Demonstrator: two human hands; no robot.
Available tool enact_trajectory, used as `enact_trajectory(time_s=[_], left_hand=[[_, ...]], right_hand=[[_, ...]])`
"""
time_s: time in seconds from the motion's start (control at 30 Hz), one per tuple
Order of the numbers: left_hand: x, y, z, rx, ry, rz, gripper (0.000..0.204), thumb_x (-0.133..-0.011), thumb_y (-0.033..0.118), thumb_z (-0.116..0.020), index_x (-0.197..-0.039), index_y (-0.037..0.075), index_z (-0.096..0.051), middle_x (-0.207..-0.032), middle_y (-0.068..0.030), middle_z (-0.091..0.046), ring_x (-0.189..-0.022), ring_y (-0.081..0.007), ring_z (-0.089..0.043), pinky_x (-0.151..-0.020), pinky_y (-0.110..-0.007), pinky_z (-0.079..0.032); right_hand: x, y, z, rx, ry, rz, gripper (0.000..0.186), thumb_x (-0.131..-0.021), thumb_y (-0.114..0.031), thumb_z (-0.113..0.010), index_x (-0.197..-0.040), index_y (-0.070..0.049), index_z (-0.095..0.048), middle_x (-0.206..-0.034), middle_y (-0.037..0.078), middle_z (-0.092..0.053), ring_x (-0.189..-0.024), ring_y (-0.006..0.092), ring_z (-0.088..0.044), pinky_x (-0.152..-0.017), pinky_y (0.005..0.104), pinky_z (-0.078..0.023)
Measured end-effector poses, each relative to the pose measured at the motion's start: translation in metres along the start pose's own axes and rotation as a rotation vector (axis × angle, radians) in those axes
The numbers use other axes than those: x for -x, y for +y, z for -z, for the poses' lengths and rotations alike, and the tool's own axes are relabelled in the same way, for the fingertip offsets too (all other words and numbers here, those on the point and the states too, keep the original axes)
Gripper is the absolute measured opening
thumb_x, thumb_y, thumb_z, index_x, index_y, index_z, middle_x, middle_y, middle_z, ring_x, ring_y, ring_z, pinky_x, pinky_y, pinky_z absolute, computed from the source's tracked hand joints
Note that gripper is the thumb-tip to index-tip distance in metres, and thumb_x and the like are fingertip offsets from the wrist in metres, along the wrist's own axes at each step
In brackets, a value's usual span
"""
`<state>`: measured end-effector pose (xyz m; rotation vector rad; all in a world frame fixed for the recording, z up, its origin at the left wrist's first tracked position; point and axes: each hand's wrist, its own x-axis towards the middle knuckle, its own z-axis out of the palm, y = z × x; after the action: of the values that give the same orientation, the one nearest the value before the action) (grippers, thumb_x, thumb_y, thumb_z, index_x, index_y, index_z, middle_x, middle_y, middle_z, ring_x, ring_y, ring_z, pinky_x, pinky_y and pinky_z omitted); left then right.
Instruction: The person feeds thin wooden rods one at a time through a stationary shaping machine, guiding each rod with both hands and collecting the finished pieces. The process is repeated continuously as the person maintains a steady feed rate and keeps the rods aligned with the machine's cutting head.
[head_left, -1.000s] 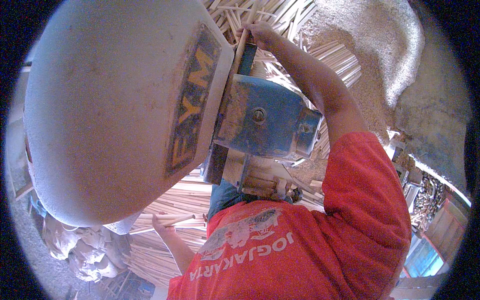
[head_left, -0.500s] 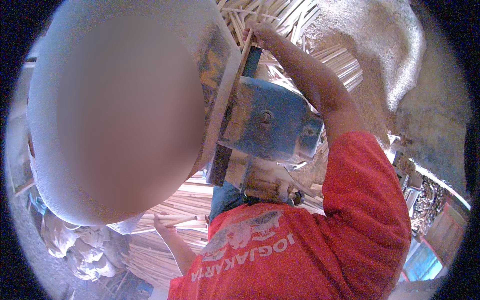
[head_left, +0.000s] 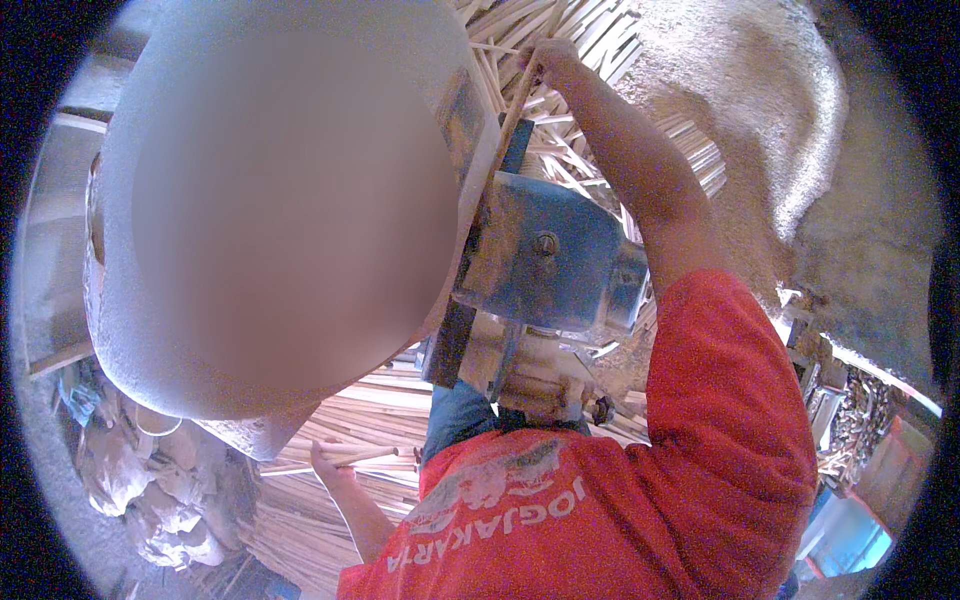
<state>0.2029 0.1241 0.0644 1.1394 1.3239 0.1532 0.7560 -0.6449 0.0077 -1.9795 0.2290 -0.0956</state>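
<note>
My right hand (head_left: 552, 60) reaches far forward, closed on a thin wooden stick (head_left: 516, 112). The stick slants back along the edge of a blue machine (head_left: 550, 245) with a dusty housing; its near end is hidden. Low and to the left, my left hand (head_left: 334, 466) is closed around a wooden stick (head_left: 368, 457) lying roughly level over a stack of similar sticks (head_left: 375, 405). Whether that hand holds more than one cannot be told. A large pale, blurred shape (head_left: 290, 220) hides much of the left and middle.
Beyond my right hand lies a loose heap of wooden sticks (head_left: 605, 40), with a bundle (head_left: 695, 150) nearer. Pale dust (head_left: 740, 80) covers the ground at the far right. Crumpled sacks (head_left: 165, 510) sit at the lower left.
The whole view has shifted slightly. My right hand and its stick sit a little farther right relative to the picture, still by the machine's edge. My left hand keeps its hold, slightly lower.
</note>
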Motion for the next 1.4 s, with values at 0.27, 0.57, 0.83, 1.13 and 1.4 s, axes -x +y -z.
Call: enact_trajectory(time_s=[0.27,0.57,0.83,1.13,1.4], left_hand=[[-0.035,-0.007,0.018,-0.092,-0.041,0.102,0.041,-0.096,0.04,-0.062,-0.115,0.005,-0.057,-0.1,-0.0088,-0.063,-0.095,-0.0269,-0.063,-0.083,-0.046,-0.055],[-0.085,-0.038,0.024,-0.007,-0.341,-0.039,0.044,-0.092,0.041,-0.065,-0.121,0.008,-0.061,-0.109,-0.0099,-0.065,-0.1,-0.0282,-0.066,-0.085,-0.05,-0.058],[-0.137,-0.059,0.011,0.102,-0.345,-0.005,0.04,-0.092,0.047,-0.068,-0.109,0.011,-0.061,-0.094,-0.0065,-0.064,-0.085,-0.0226,-0.064,-0.077,-0.043,-0.057],[-0.138,-0.056,0.012,0.207,-0.418,0.017,0.035,-0.094,0.043,-0.065,-0.107,0.011,-0.061,-0.093,-0.0059,-0.062,-0.083,-0.0223,-0.064,-0.071,-0.039,-0.059],[-0.059,-0.072,0.073,0.313,-0.289,-0.139,0.04,-0.095,0.042,-0.064,-0.111,0.006,-0.058,-0.099,-0.0117,-0.061,-0.08,-0.0254,-0.065,-0.066,-0.041,-0.06]], right_hand=[[-0.024,-0.112,0.126,-0.179,0.599,-0.128,0.039,-0.088,-0.037,-0.076,-0.086,0.0,-0.067,-0.056,0.011,-0.061,-0.041,0.0219,-0.054,-0.037,0.0342,-0.039],[0.139,-0.262,0.228,-0.99,0.767,0.441,0.014,-0.101,-0.016,-0.054,-0.103,-0.002,-0.056,-0.073,0.009,-0.057,-0.066,0.0227,-0.059,-0.063,0.0394,-0.055],[0.292,-0.323,0.238,0.302,0.728,0.516,0.024,-0.098,-0.025,-0.068,-0.111,-0.005,-0.069,-0.083,-0.002,-0.065,-0.074,0.008,-0.057,-0.071,0.0237,-0.048],[0.4,-0.328,0.171,-0.294,0.59,0.351,0.03,-0.104,-0.02,-0.053,-0.13,-0.005,-0.052,-0.103,0.012,-0.065,-0.084,0.0204,-0.069,-0.066,0.0333,-0.06],[0.468,-0.272,0.097,-0.242,0.678,0.393,0.031,-0.107,-0.018,-0.048,-0.133,-0.001,-0.043,-0.078,0.001,-0.053,-0.053,0.004,-0.046,-0.044,0.0207,-0.04]])
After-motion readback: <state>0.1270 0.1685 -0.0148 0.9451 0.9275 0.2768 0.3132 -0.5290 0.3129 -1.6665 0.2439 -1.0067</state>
